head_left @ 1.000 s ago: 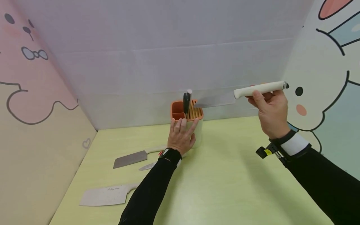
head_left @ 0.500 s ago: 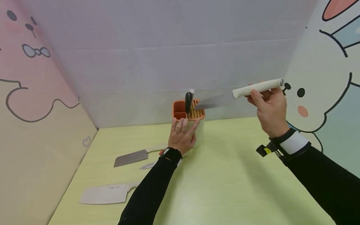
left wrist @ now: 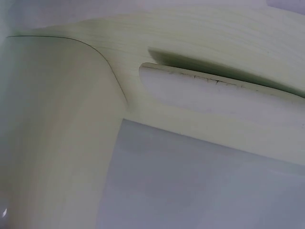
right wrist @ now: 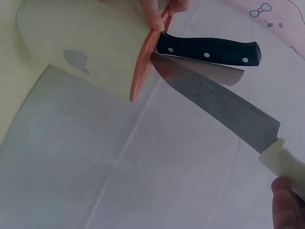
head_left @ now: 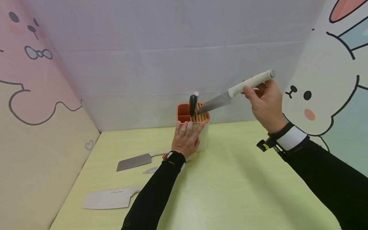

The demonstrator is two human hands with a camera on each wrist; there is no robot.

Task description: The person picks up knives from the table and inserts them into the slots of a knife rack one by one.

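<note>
My right hand grips a kitchen knife by its white handle. The blade slopes down to the left, its tip right at the slotted orange top of the knife block. In the right wrist view, that blade overlaps a pale handle just below a black-handled knife; both stand in the block. My left hand rests on the block's front, fingers straight and spread up to the rim. It hides part of the block.
On the table's left lie a large cleaver, a smaller cleaver and a small knife, partly covered by the left sleeve. A white back wall rises behind the block; printed side walls flank the table.
My right hand has moved left, and the knife's handle end has risen, so the blade tilts more steeply with its tip at the slots. The left hand stays on the block.
</note>
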